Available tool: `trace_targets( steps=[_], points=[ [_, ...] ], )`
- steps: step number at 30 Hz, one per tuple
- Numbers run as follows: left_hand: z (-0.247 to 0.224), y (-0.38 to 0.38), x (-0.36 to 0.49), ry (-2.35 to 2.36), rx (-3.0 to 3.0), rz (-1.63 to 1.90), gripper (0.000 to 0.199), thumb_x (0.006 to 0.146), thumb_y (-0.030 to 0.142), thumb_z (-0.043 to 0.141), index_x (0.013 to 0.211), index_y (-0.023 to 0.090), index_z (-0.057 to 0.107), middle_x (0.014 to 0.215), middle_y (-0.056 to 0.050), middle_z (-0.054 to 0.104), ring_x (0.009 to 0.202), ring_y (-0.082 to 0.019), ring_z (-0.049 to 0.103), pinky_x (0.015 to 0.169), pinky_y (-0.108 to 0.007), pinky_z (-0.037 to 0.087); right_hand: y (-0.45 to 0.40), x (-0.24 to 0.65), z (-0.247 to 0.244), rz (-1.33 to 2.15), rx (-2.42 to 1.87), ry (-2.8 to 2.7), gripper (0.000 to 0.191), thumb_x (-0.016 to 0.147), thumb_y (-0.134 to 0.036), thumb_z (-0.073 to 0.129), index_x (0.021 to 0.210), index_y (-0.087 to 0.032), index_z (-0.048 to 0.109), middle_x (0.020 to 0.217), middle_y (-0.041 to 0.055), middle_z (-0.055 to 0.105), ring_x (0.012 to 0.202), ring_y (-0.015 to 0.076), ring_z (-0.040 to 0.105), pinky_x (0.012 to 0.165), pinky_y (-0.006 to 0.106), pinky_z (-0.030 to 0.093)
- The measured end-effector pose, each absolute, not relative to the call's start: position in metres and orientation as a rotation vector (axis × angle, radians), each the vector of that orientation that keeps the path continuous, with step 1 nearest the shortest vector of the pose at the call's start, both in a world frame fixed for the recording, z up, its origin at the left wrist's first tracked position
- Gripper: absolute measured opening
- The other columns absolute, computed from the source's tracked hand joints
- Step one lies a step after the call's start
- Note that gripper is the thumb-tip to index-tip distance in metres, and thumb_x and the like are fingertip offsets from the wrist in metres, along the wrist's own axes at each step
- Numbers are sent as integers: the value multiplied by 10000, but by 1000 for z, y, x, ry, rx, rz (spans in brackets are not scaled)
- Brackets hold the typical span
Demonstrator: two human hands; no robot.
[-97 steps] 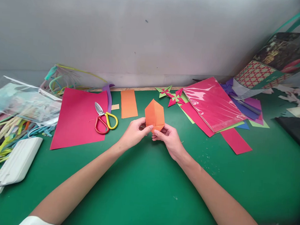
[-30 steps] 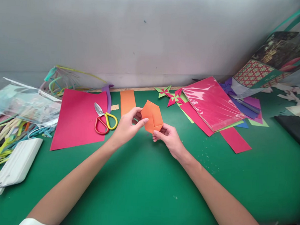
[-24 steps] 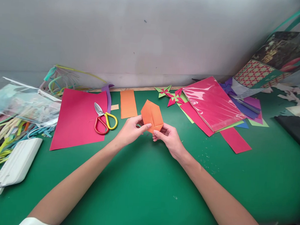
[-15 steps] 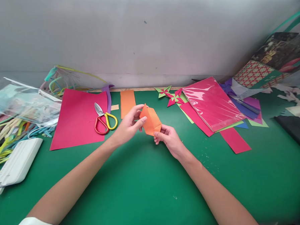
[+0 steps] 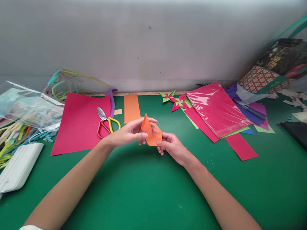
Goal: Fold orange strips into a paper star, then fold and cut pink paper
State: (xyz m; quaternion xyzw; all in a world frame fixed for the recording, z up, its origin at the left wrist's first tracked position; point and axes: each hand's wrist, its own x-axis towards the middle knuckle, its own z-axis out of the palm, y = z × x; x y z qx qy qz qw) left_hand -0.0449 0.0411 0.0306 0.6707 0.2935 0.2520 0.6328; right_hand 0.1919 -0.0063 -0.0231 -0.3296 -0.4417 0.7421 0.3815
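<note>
A folded piece of orange paper (image 5: 151, 138) is held up above the green table (image 5: 149, 193), its pointed tip standing up at the left. My left hand (image 5: 129, 131) grips its left side, the thumb in front and fingers behind, with a fingertip showing in the fold. At the lower right corner my right hand (image 5: 172, 147) pinches the paper between thumb and fingers. Scissors (image 5: 106, 122) with red and yellow handles lie on a red sheet (image 5: 77, 124) left of my hands. Behind my left hand is a flat orange strip (image 5: 131, 108).
Red and green paper stars (image 5: 179, 102) lie near the wall. A wrapped red paper pack (image 5: 218, 109) rests on coloured sheets at the right. White device (image 5: 17, 168), plastic bags and colourful strips are at the left; a patterned bag (image 5: 263, 79) stands back right.
Both hands and the orange paper sit slightly lower in view. My left hand has turned flatter, its fingers reaching behind the paper, and the paper's fold has opened somewhat.
</note>
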Motion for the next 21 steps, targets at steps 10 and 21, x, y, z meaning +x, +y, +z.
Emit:
trace_targets(
  steps=[10,21],
  points=[
    [19,40,-25,1051,1759,941,319,929,433,685,1141,196,695,1088,-84,635,922,-186,599,698,-257,528,-3,188,-26,1607,-1014,-1129,309,828,-430,811,955,-168,706,754,12,677,666,146,627,627,283,535],
    [4,28,-6,1017,1592,764,380,951,442,628,1211,165,616,1097,-102,699,878,-214,661,583,-265,557,-6,183,-29,1554,-966,-1096,351,821,-448,821,1012,-167,733,804,40,719,748,181,677,683,329,592]
  ],
)
